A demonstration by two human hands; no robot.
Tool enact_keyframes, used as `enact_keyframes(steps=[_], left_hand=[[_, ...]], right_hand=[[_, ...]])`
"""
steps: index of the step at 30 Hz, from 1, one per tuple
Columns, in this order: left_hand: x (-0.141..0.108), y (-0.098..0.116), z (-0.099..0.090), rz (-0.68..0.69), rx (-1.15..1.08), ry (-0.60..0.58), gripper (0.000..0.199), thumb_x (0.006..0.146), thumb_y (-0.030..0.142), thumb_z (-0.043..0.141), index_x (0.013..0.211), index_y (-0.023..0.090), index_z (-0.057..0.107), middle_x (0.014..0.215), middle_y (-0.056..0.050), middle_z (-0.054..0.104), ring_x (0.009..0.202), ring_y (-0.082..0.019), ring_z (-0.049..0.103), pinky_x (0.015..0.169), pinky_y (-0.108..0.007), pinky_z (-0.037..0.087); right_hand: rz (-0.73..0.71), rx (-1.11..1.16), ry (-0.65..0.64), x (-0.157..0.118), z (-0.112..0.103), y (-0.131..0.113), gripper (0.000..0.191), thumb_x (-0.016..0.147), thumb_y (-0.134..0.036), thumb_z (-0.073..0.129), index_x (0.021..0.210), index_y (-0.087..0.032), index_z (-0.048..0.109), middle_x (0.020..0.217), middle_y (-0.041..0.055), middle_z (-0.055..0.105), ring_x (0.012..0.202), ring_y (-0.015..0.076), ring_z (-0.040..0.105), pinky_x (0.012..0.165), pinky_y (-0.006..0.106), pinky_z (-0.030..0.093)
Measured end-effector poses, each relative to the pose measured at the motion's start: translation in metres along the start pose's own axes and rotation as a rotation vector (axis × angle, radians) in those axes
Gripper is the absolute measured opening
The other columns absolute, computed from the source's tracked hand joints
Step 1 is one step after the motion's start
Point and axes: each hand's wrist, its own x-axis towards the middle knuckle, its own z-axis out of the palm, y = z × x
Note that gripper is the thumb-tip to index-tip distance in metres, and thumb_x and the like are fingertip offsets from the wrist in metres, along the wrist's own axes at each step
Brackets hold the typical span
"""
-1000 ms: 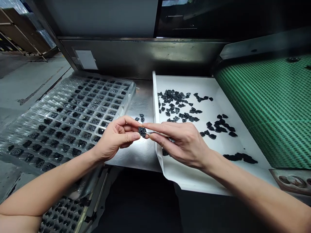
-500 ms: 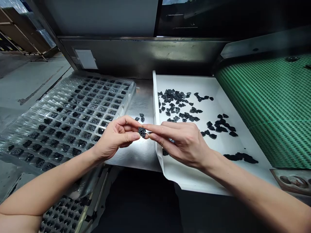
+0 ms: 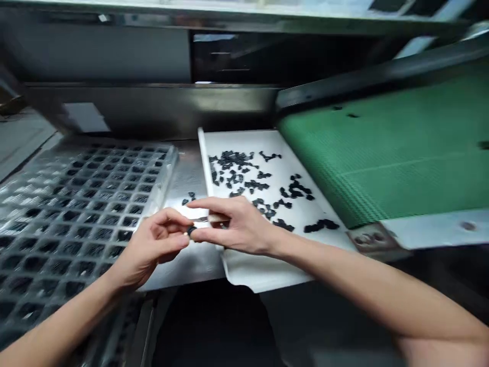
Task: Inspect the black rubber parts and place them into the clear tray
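My left hand [image 3: 153, 244] pinches a small black plastic part [image 3: 191, 231] between thumb and fingertips. In the earlier picture its face is round with openwork and pointed ends; now it is blurred and mostly covered. My right hand [image 3: 240, 224] meets it from the other side, thumb tip touching the part. Between the right thumb and index finger shows a slim tool with a thin metal tip [image 3: 200, 219], its exact kind unclear. Both hands are closed, above the metal tabletop [image 3: 179, 265]. A few loose black parts [image 3: 189, 198] lie on the metal just beyond the fingers.
Left stands a clear plastic compartment tray [image 3: 162, 196], many pockets holding black parts. At right, a white raised-edge tray [image 3: 263, 267] carries scattered black parts [image 3: 233, 159]. Farther right runs a green mesh conveyor belt [image 3: 382, 163] with a few dark pieces. A metal panel [image 3: 153, 112] closes the back.
The view has turned to the right and up, so more of the green belt shows. The hands remain together; the black part is tilted, its round face turned away.
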Motion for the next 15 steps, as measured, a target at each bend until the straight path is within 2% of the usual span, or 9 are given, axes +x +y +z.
enact_keyframes(steps=[2, 4, 8, 12, 15], left_hand=[[-0.002, 0.001, 0.002, -0.045, 0.040, 0.039, 0.038, 0.075, 0.034, 0.097, 0.102, 0.019, 0.074, 0.088, -0.008, 0.073, 0.057, -0.007, 0.046, 0.050, -0.017, 0.027], [-0.004, 0.005, 0.005, -0.077, 0.062, 0.074, 0.039, 0.076, 0.035, 0.096, 0.103, 0.020, 0.073, 0.095, -0.011, 0.075, 0.061, -0.008, 0.049, 0.052, -0.017, 0.030], [-0.008, 0.011, 0.011, -0.089, 0.041, 0.124, 0.042, 0.074, 0.034, 0.096, 0.106, 0.022, 0.071, 0.096, -0.009, 0.074, 0.063, -0.009, 0.047, 0.057, -0.018, 0.036], [-0.003, 0.010, 0.006, -0.099, -0.004, 0.151, 0.034, 0.080, 0.040, 0.090, 0.104, 0.022, 0.072, 0.092, -0.005, 0.069, 0.058, -0.007, 0.038, 0.053, -0.019, 0.034], [0.006, 0.005, -0.005, -0.116, 0.014, 0.143, 0.039, 0.078, 0.044, 0.092, 0.104, 0.023, 0.072, 0.088, -0.003, 0.067, 0.056, -0.006, 0.037, 0.051, -0.019, 0.034]], right_hand=[[-0.023, -0.034, 0.037, 0.002, 0.001, 0.004, 0.043, 0.099, -0.040, 0.079, 0.137, -0.019, 0.074, 0.065, -0.0073, 0.054, 0.064, 0.0107, 0.049, 0.067, 0.025, 0.042], [-0.105, -0.107, 0.125, 0.005, 0.000, 0.009, 0.038, 0.101, -0.032, 0.075, 0.136, -0.017, 0.074, 0.073, -0.0044, 0.063, 0.071, 0.0116, 0.057, 0.070, 0.024, 0.044], [-0.236, -0.244, 0.267, 0.011, -0.009, 0.009, 0.033, 0.105, -0.030, 0.070, 0.133, -0.014, 0.073, 0.083, -0.0007, 0.074, 0.074, 0.0117, 0.064, 0.071, 0.024, 0.048], [-0.309, -0.420, 0.341, -0.003, -0.037, -0.020, 0.025, 0.107, -0.027, 0.067, 0.127, -0.013, 0.075, 0.101, 0.0043, 0.079, 0.082, 0.0114, 0.070, 0.076, 0.025, 0.052], [-0.322, -0.599, 0.329, -0.029, -0.074, -0.055, 0.018, 0.104, -0.019, 0.068, 0.117, -0.014, 0.079, 0.100, 0.0039, 0.079, 0.080, 0.0116, 0.070, 0.070, 0.026, 0.051]])
